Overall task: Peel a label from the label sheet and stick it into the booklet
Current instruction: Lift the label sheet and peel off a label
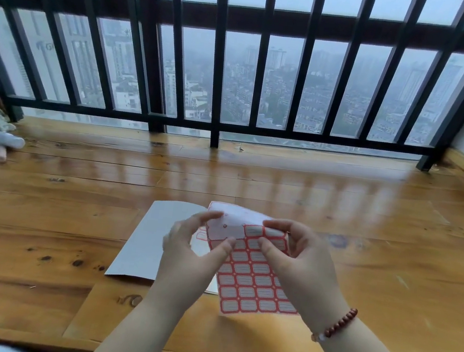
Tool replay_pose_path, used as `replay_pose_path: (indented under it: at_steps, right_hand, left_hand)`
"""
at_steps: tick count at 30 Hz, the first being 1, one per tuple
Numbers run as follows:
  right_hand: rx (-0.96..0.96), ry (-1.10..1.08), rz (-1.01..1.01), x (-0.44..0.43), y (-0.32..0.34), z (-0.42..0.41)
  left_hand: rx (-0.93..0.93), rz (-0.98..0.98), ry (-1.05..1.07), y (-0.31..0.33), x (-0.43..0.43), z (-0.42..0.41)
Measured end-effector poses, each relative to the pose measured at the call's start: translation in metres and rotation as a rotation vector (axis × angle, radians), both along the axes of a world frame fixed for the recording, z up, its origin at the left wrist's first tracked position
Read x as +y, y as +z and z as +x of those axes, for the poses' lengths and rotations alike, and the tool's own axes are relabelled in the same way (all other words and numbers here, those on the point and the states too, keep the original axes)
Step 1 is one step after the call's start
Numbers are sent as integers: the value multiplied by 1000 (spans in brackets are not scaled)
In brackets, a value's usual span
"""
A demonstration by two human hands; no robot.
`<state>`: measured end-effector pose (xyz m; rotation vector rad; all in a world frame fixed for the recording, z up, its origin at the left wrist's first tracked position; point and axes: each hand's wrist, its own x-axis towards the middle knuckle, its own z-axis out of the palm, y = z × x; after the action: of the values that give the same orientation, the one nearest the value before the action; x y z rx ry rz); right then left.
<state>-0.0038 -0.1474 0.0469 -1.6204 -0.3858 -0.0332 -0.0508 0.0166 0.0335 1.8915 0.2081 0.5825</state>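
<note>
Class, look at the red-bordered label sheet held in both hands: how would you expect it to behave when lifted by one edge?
The label sheet is probably floppy: its top curls over where the left hand and right hand bend it. It likely weighs very little, since only fingers pinch it. It may crease easily.

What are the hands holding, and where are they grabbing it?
Both hands hold the label sheet near its bent-over top. The left hand pinches the folded-back top part; the right hand pinches the top right edge.
</note>
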Motion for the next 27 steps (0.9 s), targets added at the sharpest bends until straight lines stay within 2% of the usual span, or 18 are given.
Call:
replay_pose_path:
  at_steps: [3,6,14,20,27]
  right_hand:
    - [-52,-26,-33,0,0,-2]
    - [-93,-6,-56,1,-1,-4]
    - [-187,31,-75,2,-2,-10]
    - [-176,29,-12,3,-1,-13]
    - [-208,20,-13,2,0,-14]
  left_hand:
    - [-122,385,151,3,2,0]
    - [-214,578,97,9,0,-3]
    - [-291,623,19,18,-9,-8]
    - [-257,640,38,18,-8,-10]
    - [-285,505,-11,16,-11,-8]
